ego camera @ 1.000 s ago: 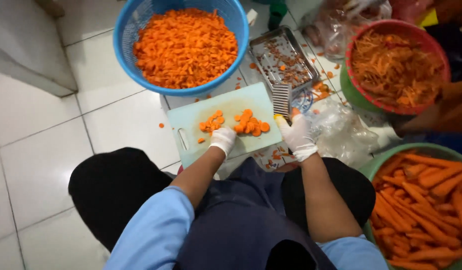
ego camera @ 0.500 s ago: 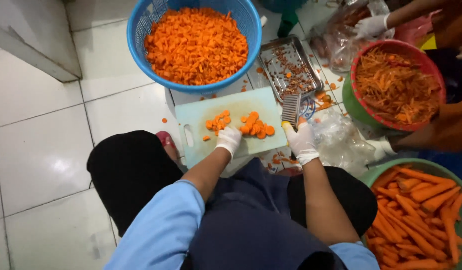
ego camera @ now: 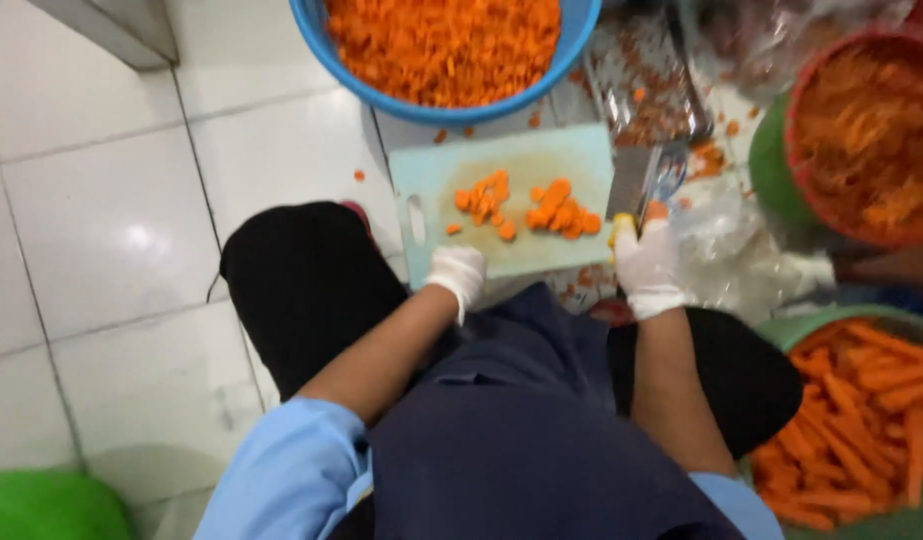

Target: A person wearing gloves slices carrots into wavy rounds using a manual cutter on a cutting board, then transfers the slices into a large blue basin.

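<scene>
Carrot slices (ego camera: 542, 205) lay in two small heaps on a pale green cutting board (ego camera: 582, 150) on the tiled floor (ego camera: 112, 230). The gloved right hand (ego camera: 647, 265) was clenched on a crinkle-bladed knife (ego camera: 642, 180) at the board's right edge; the gloved left hand (ego camera: 457, 275) rested curled at its near edge, holding nothing. Beyond stood a blue basket (ego camera: 572, 40) of cut carrot.
</scene>
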